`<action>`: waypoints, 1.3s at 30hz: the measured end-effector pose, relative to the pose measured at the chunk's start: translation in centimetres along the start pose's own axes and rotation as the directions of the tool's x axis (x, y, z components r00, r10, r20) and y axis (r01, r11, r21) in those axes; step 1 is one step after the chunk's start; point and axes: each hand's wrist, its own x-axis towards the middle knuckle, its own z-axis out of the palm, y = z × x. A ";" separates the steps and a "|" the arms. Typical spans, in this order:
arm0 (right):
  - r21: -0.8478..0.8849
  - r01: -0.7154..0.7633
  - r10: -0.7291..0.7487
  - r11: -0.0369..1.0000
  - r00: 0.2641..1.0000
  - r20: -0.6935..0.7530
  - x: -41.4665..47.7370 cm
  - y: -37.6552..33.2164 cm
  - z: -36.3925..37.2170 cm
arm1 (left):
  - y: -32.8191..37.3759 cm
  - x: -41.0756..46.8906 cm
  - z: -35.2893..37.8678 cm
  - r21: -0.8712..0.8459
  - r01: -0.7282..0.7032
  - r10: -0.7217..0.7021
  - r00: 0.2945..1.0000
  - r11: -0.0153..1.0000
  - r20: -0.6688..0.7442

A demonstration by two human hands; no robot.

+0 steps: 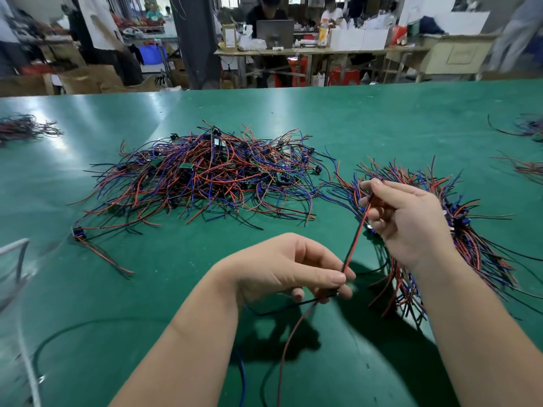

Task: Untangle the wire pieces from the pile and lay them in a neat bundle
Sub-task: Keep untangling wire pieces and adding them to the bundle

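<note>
My left hand (282, 268) pinched the wire piece (355, 239) low down, and it slanted up and rightward to my right hand (411, 218), apparently pinching it too, just beside the bundle (476, 248).

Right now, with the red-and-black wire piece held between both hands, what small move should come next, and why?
Probably lay the red-and-black wire piece onto the sorted bundle of red, blue and black wires: left hand and right hand pinch it taut, free of the tangled wire pile.
</note>
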 end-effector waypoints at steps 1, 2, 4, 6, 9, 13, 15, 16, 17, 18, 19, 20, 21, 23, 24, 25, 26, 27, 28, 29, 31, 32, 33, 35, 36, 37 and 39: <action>0.004 -0.032 0.032 0.999 0.999 0.013 0.0 0.2 0.2 | -0.1 -0.2 -0.2 -0.012 -0.017 0.018 0.999 1.000 0.045; 0.009 -0.084 0.084 0.996 0.996 0.031 0.1 0.3 0.3 | -0.2 -0.3 -0.3 -0.032 -0.042 0.045 0.994 0.999 0.097; -0.006 -0.202 0.202 0.979 0.977 0.063 0.2 0.5 0.6 | -0.4 -0.3 -0.5 -0.120 -0.122 0.142 0.973 0.985 0.182; -0.086 -0.264 0.273 0.961 0.956 0.109 0.2 1.0 0.8 | -0.4 0.0 -0.4 -0.279 -0.226 0.279 0.945 0.933 0.168; -0.241 -0.209 0.274 0.948 0.920 0.280 -0.3 1.8 0.7 | 0.0 0.5 -0.2 -0.563 -0.376 0.438 0.899 0.736 -0.028; -0.306 -0.067 0.228 0.950 0.818 0.528 -1.4 2.2 1.3 | 0.7 1.1 -0.2 -0.615 -0.541 0.297 0.837 0.574 -0.460; -0.146 -0.070 0.138 0.987 0.835 0.532 -1.7 2.4 1.9 | 0.6 1.4 -0.2 -0.455 -0.597 0.238 0.741 0.660 -0.627; -0.059 -0.091 0.108 0.994 0.853 0.511 -1.8 2.4 2.2 | 0.5 1.6 -0.1 -0.355 -0.601 0.234 0.686 0.716 -0.689; 0.000 -0.107 0.094 0.994 0.875 0.476 -1.8 2.4 2.4 | 0.3 1.7 0.0 -0.255 -0.596 0.254 0.636 0.761 -0.729; 0.036 -0.118 0.091 0.992 0.896 0.434 -1.7 2.4 2.5 | 0.2 1.9 0.1 -0.173 -0.592 0.287 0.599 0.787 -0.748; 0.068 -0.132 0.095 0.989 0.915 0.392 -1.6 2.4 2.6 | 0.1 2.0 0.3 -0.105 -0.593 0.331 0.578 0.798 -0.746; 0.104 -0.152 0.107 0.983 0.930 0.350 -1.5 2.4 2.6 | 0.0 2.2 0.5 -0.061 -0.597 0.372 0.574 0.800 -0.730; 0.138 -0.173 0.123 0.975 0.942 0.313 -1.3 2.5 2.6 | -0.2 2.4 0.6 -0.041 -0.603 0.406 0.584 0.797 -0.703; 0.184 -0.193 0.140 0.964 0.954 0.267 -1.0 2.3 2.4 | -0.4 2.7 0.8 -0.037 -0.596 0.440 0.632 0.802 -0.638; 0.194 -0.192 0.140 0.962 0.957 0.255 -0.9 2.2 2.3 | -0.4 2.6 0.9 -0.034 -0.579 0.446 0.662 0.814 -0.603; 0.195 -0.188 0.138 0.963 0.960 0.245 -0.8 2.0 2.2 | -0.4 2.6 0.9 -0.036 -0.560 0.441 0.688 0.827 -0.577; 0.189 -0.183 0.135 0.965 0.961 0.240 -0.8 1.9 2.1 | -0.4 2.5 0.9 -0.055 -0.541 0.419 0.707 0.839 -0.569; 0.180 -0.177 0.130 0.968 0.962 0.242 -0.7 1.8 2.0 | -0.3 2.6 0.8 -0.096 -0.520 0.377 0.722 0.849 -0.579; 0.168 -0.167 0.122 0.972 0.961 0.250 -0.7 1.8 1.9 | -0.2 2.5 0.8 -0.162 -0.500 0.323 0.740 0.851 -0.589; 0.147 -0.151 0.109 0.978 0.959 0.263 -0.8 1.8 1.9 | -0.1 2.4 0.8 -0.231 -0.482 0.271 0.759 0.845 -0.592; 0.057 -0.096 0.076 0.994 0.955 0.288 -1.0 2.1 2.0 | -0.1 2.3 0.9 -0.255 -0.426 0.205 0.775 0.868 -0.599; 0.001 -0.065 0.062 0.998 0.955 0.289 -1.1 2.3 2.1 | -0.2 2.3 1.0 -0.226 -0.388 0.187 0.779 0.894 -0.598; -0.047 -0.042 0.054 0.998 0.958 0.280 -1.2 2.4 2.2 | -0.4 2.4 1.0 -0.181 -0.362 0.186 0.773 0.914 -0.607; -0.100 -0.035 0.058 0.994 0.968 0.245 -1.1 2.5 2.2 | -0.6 2.6 1.2 -0.130 -0.321 0.176 0.764 0.938 -0.620; -0.110 -0.051 0.075 0.993 0.971 0.226 -1.1 2.5 2.2 | -0.7 2.6 1.2 -0.127 -0.305 0.163 0.765 0.944 -0.623; -0.112 -0.081 0.104 0.990 0.972 0.212 -1.1 2.4 2.1 | -0.7 2.7 1.2 -0.127 -0.299 0.159 0.766 0.946 -0.623; -0.105 -0.158 0.176 0.982 0.964 0.200 -1.1 2.3 2.1 | -0.7 2.6 1.1 -0.141 -0.292 0.146 0.772 0.946 -0.618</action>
